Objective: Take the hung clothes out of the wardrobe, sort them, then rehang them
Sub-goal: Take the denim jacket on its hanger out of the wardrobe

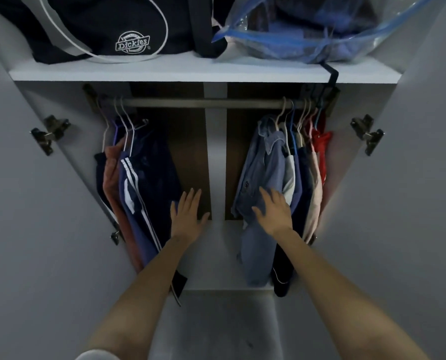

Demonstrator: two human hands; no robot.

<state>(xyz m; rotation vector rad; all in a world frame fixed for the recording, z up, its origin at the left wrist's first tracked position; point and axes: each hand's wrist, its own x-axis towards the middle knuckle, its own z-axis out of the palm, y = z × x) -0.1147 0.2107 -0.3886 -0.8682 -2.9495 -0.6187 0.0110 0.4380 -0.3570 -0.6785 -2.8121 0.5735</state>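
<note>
Above the rail (203, 103): navy bag (107, 27) marked "Dickies". Below it: left hand (188, 215) and right hand (275, 211), both spread, empty, among hung clothes (268, 172).

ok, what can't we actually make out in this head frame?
Head view only:
- Garments behind the light-blue denim shirt on the right: overlapped, count unclear.
- Contents of the clear blue-edged plastic bag: crumpled, cut off by the top edge.
- Right hand: over the shirt, contact unclear.
- Dark wardrobe back: dim.
</note>
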